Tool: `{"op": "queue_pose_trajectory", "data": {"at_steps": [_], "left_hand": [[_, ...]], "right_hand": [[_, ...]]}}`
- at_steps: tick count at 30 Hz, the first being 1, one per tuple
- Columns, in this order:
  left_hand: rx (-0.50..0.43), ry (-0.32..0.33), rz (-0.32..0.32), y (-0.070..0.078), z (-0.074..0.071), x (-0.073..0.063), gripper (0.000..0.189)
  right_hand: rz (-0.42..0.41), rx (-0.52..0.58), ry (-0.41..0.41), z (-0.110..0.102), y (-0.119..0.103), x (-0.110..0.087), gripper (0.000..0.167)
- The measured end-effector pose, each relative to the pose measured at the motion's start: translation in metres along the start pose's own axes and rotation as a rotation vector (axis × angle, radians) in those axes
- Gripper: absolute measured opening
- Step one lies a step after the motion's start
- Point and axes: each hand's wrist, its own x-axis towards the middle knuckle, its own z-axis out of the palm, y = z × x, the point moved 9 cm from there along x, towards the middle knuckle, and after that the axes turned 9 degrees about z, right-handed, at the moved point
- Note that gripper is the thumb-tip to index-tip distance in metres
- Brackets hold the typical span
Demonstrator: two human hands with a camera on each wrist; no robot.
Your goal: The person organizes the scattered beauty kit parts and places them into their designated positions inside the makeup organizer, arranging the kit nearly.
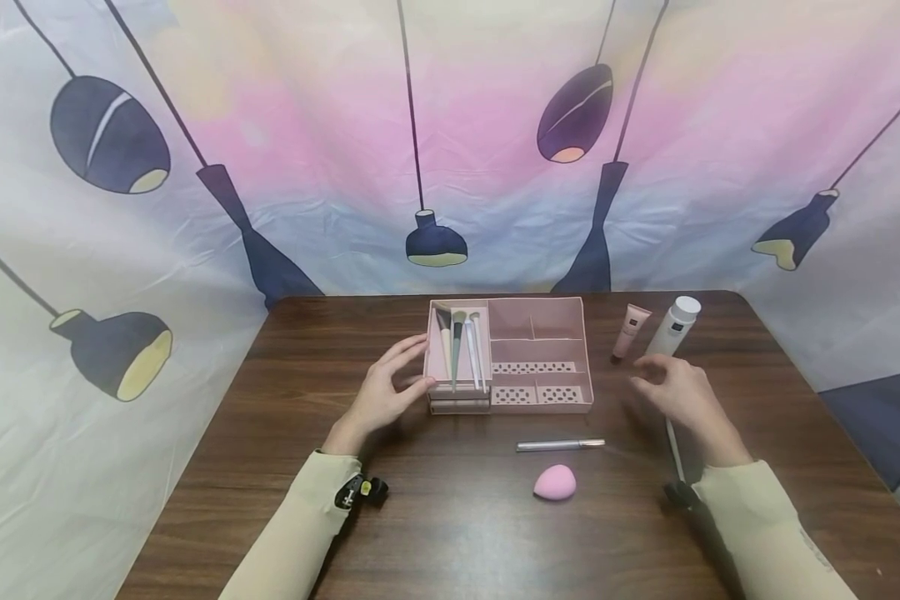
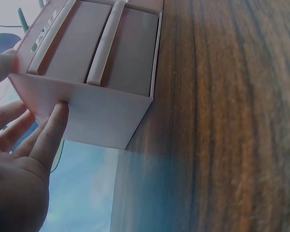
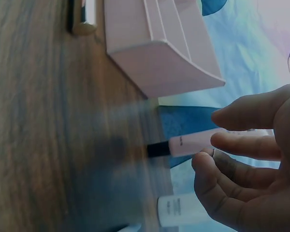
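A pink makeup organizer (image 1: 540, 321) stands near the table's far edge, with several makeup brushes (image 1: 456, 346) in its top left tray. My left hand (image 1: 386, 387) touches the organizer's left side; the thumb is at the front corner and the fingers are extended along the side wall (image 2: 104, 113). My right hand (image 1: 682, 396) hovers with bent fingers and nothing between them, just in front of a white bottle (image 1: 671, 329). Beside that bottle stands a small pink tube (image 1: 632, 332) with its dark cap down. In the right wrist view, the pink tube (image 3: 193, 142) appears beyond the fingertips.
In front of the organizer lies a silver pen-like tube (image 1: 560, 446), and nearer me a pink makeup sponge (image 1: 556, 482). A slim white stick (image 1: 674, 450) shows below my right hand. A patterned cloth (image 1: 487, 167) hangs behind the wooden table (image 1: 450, 533).
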Motion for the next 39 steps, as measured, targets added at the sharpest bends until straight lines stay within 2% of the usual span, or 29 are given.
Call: {"op": "queue_pose_trajectory", "data": {"at_steps": [8, 24, 39], "left_hand": [[0.001, -0.001, 0.002, 0.000, -0.001, 0.000, 0.054], [0.031, -0.007, -0.008, 0.000, -0.001, 0.000, 0.054], [0.011, 0.007, 0.015, 0.003, -0.001, 0.000, 0.053]], "right_hand": [[-0.006, -0.033, 0.007, 0.003, 0.012, -0.003, 0.037], [0.102, -0.076, -0.080, 0.012, 0.033, -0.007, 0.050], [0.114, -0.099, -0.093, 0.018, 0.040, -0.010, 0.051]]}}
